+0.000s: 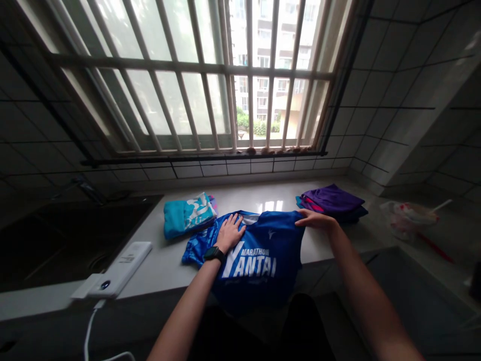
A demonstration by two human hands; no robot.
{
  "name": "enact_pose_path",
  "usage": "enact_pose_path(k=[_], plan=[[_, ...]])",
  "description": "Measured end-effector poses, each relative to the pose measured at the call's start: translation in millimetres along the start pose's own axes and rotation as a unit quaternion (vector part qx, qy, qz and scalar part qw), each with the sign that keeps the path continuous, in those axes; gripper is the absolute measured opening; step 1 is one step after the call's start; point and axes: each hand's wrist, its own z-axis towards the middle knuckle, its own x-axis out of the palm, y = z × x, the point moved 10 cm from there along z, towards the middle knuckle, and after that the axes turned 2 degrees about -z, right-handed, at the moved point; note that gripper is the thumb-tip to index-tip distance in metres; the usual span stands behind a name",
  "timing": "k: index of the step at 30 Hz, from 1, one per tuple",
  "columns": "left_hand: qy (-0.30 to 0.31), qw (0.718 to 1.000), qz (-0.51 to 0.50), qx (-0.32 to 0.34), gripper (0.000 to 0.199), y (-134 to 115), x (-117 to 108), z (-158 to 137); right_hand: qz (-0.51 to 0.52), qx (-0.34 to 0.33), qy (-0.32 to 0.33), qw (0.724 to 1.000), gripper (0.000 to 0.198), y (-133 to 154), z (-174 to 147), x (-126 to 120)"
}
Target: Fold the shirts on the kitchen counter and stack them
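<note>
Shirt [259,238] blue, white lettering [251,268]; folded garment [176,218] turquoise, white print [202,210]; clothes pile [334,199] purple, pink; power bank [126,265] white.

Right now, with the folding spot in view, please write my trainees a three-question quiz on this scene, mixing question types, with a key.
1. Multiple choice: which large word stands below MARATHON on the blue top?
a) BEIJING
b) YANTAI
c) RUNNER

2. True or false: the purple folded cloth lies between the blue top and the sink.

3. Short answer: how does each hand meet the blue top?

Key:
1. b
2. False; the purple folded cloth is on the opposite side of the top from the sink.
3. The left hand lies spread on it near the collar; the right hand grips its shoulder edge.
</note>
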Motion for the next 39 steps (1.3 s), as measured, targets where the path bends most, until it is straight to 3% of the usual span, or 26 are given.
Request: enact_pose_path(k=[2,3,5,7,8,9,12,15,17,18,21,23,26,29,34,39], plan=[[0.007,1.0,0.0,-0.014,0.056,5,1,3,-0.117,0.04,-0.085,0.989,0.037,0,-2,-23],[0.008,1.0,-0.002,-0.018,0.056,7,1,5,-0.192,0.055,-0.172,0.965,0.031,5,-7,-43],[0.009,1.0,-0.007,-0.026,0.056,10,2,6,-0.327,0.087,-0.378,0.862,0.023,23,-31,-77],[0.008,0.999,-0.011,-0.035,0.056,11,2,6,-0.403,0.122,-0.499,0.758,0.021,37,-55,-85],[0.008,0.999,-0.011,-0.038,0.056,11,3,6,-0.423,0.132,-0.515,0.734,0.021,40,-60,-81],[0.008,0.999,-0.011,-0.04,0.055,11,3,6,-0.439,0.131,-0.512,0.727,0.021,42,-60,-75],[0.008,0.999,-0.012,-0.04,0.055,10,3,5,-0.474,0.058,-0.48,0.736,0.018,51,-50,-46],[0.005,0.999,-0.014,-0.038,0.055,10,3,5,-0.463,-0.008,-0.403,0.79,0.028,43,-19,-8],[0.001,0.999,-0.016,-0.037,0.054,10,2,5,-0.453,0.021,-0.33,0.828,0.038,18,12,20],[0.0,0.999,-0.016,-0.039,0.054,10,2,5,-0.458,0.057,-0.303,0.834,0.045,2,25,31],[-0.019,0.998,-0.021,-0.054,0.053,13,-1,3,-0.496,0.14,-0.282,0.809,0.055,-36,49,53],[-0.055,0.996,-0.024,-0.062,0.054,14,-10,1,-0.506,0.151,-0.292,0.797,0.055,-46,54,58],[-0.095,0.994,-0.021,-0.058,0.047,12,-21,-2,-0.499,0.139,-0.303,0.8,0.055,-51,53,58],[-0.083,0.996,-0.016,-0.037,0.038,6,-21,-2,-0.487,0.117,-0.308,0.809,0.054,-49,51,57],[-0.076,0.996,-0.016,-0.036,0.04,8,-15,-2,-0.485,0.094,-0.319,0.809,0.053,-45,50,58],[-0.062,0.997,-0.005,-0.054,0.044,12,-7,-2,-0.502,0.057,-0.256,0.824,0.053,-47,58,72]])
